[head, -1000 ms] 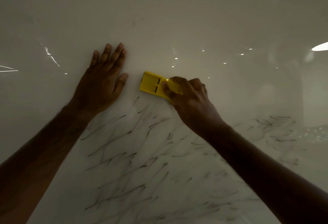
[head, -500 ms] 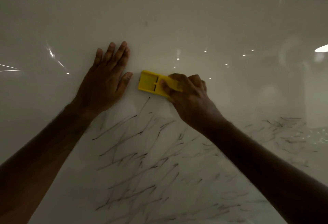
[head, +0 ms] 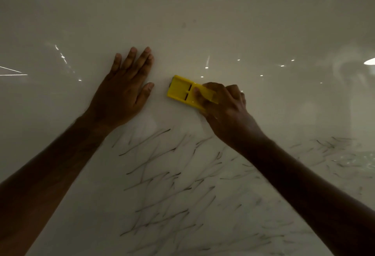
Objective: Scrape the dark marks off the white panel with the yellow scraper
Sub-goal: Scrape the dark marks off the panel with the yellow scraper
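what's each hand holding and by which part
Right hand holds the yellow scraper by its right end. Left hand holds nothing, flat on the white panel.

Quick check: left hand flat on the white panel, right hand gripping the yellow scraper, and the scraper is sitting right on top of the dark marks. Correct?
Not quite. In the head view the yellow scraper lies above the dark marks, on an unmarked part of the white panel. The rest holds: the left hand lies flat and the right hand grips the scraper.
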